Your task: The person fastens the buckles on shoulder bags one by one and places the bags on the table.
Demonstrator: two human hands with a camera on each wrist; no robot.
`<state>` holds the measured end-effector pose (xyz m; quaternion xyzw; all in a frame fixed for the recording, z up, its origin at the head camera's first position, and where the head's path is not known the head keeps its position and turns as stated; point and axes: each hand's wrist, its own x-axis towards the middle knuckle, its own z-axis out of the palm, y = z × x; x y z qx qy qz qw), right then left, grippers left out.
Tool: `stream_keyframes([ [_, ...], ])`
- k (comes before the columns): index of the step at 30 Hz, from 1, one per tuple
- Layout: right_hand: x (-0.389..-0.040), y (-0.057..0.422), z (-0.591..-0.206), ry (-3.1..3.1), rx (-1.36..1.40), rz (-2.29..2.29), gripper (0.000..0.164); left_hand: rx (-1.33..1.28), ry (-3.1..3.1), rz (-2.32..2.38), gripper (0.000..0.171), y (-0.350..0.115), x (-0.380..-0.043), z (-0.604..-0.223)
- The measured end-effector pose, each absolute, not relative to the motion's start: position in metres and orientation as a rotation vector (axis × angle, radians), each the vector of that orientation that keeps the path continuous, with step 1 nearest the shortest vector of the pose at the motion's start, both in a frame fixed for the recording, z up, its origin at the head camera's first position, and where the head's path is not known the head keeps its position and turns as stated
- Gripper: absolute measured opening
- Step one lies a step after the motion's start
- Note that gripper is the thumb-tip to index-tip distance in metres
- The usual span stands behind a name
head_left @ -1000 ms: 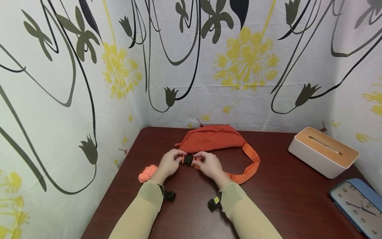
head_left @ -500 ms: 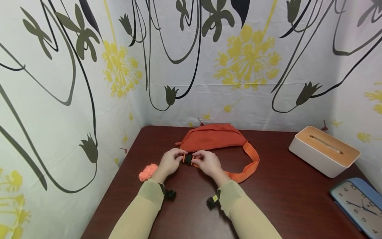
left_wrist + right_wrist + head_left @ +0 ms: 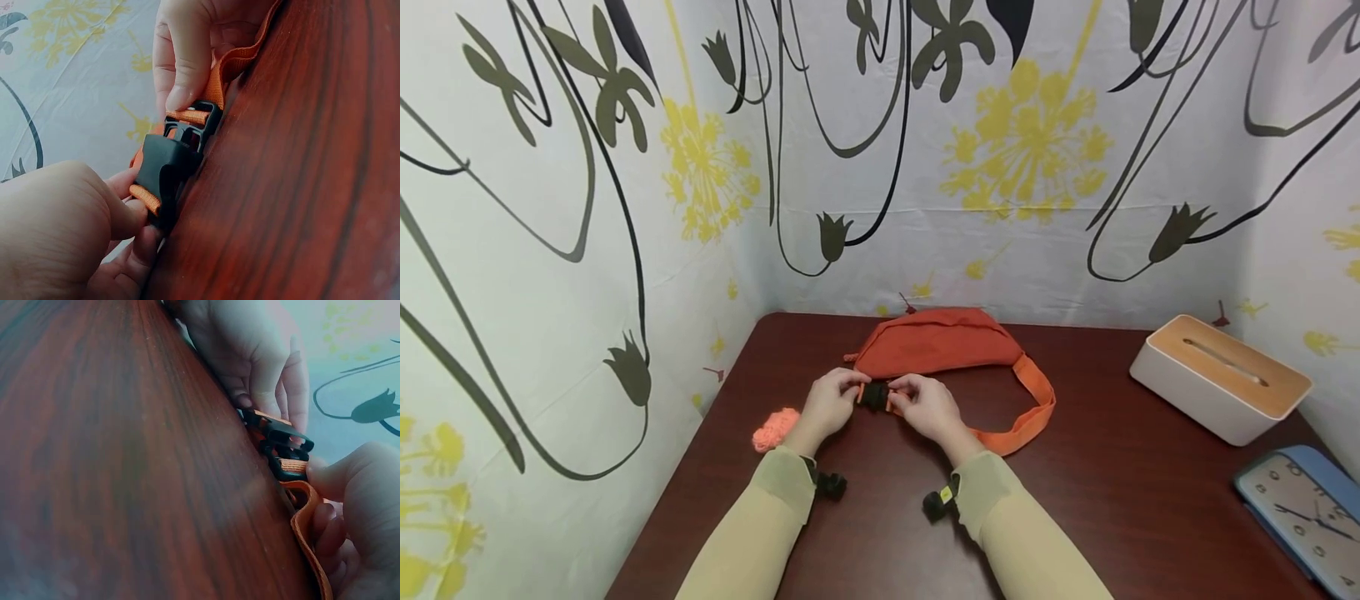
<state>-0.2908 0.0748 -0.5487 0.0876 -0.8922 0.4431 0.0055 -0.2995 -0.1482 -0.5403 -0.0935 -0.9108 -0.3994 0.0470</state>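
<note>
An orange waist bag (image 3: 936,342) lies at the back of the table, its orange strap (image 3: 1033,417) looping to the right and forward. In front of the bag both hands hold a black side-release buckle (image 3: 873,396). My left hand (image 3: 829,404) pinches the socket half (image 3: 164,161) by its orange webbing end. My right hand (image 3: 931,408) pinches the pronged half (image 3: 211,119) where the strap threads through. The left wrist view shows the prongs partly inside the socket, with part of them still visible between the halves. Fingers hide the ends of both halves.
A fluffy coral-pink bundle (image 3: 775,429) lies beside the left forearm. On the right stand a white tissue box with a wooden lid (image 3: 1221,379) and a blue clock (image 3: 1300,517). Patterned fabric walls (image 3: 880,208) border the dark red-brown table (image 3: 1075,517).
The head view has shifted slightly. Both hands keep their grip on the buckle in nearly the same place, and the bag lies as before.
</note>
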Motion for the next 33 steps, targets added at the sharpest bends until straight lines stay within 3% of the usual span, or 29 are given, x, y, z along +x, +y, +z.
stream_keyframes([
  [33,-0.2886,0.0800,-0.5462,-2.695,0.261,1.547,0.013,-0.298,-2.726,-1.159,0.025,-0.1463,-0.2992,-0.5401],
])
